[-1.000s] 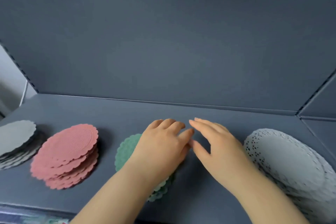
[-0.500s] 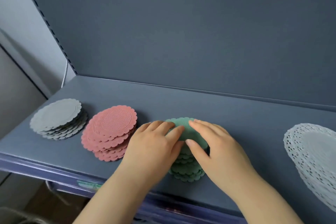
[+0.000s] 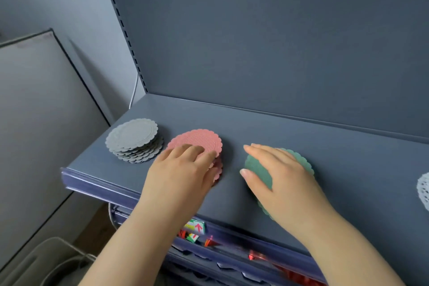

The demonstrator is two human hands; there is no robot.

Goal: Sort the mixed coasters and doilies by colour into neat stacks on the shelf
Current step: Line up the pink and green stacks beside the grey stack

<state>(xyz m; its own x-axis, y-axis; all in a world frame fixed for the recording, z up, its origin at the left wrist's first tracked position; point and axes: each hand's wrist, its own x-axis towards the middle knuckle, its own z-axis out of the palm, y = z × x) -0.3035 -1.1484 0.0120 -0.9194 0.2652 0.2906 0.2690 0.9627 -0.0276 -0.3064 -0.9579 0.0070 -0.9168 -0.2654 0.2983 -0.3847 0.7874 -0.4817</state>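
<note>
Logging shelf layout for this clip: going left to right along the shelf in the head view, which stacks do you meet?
Grey stack → pink stack, under the left hand → green stack, under the right hand → white doilies, cut off at the right edge.

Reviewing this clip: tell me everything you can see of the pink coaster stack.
The pink coaster stack is a pile of round, scallop-edged discs with a fine ribbed top, rubbery-looking. It lies flat on the grey shelf, between the grey stack and the green stack, touching neither. The layers sit slightly offset, not squared. The left hand rests palm-down on its near half, hiding that part; the count cannot be told.
</note>
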